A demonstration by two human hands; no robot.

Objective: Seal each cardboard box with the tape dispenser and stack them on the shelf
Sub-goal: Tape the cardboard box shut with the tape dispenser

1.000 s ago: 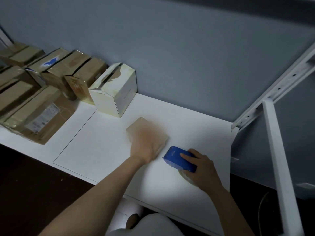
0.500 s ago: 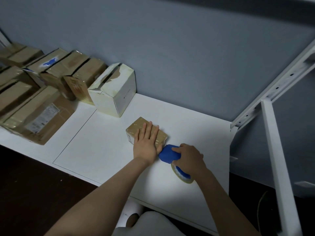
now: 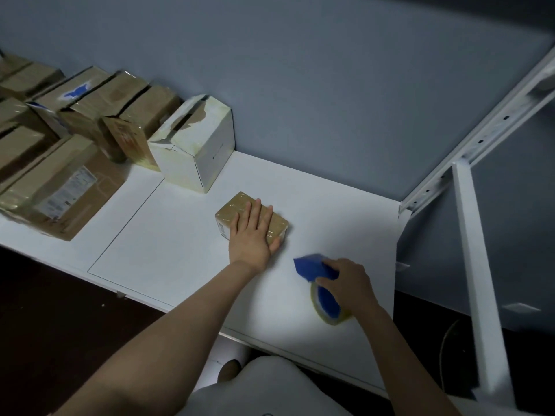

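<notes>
A white surface (image 3: 180, 250) is spread across the centre of the frame, bordered at right by a white shelf frame (image 3: 480, 265). At upper left, brown cardboard boxes (image 3: 60, 187) are crowded together, with a worn white box (image 3: 195, 145) set beside them. At centre a small taped box (image 3: 237, 210) is pressed down by the left hand (image 3: 250, 235) — arm extended, fingers straight, palm flat. To its lower right, apart, the blue tape dispenser (image 3: 315, 267) is held by the right hand (image 3: 348, 280) — the grip curled over it.
</notes>
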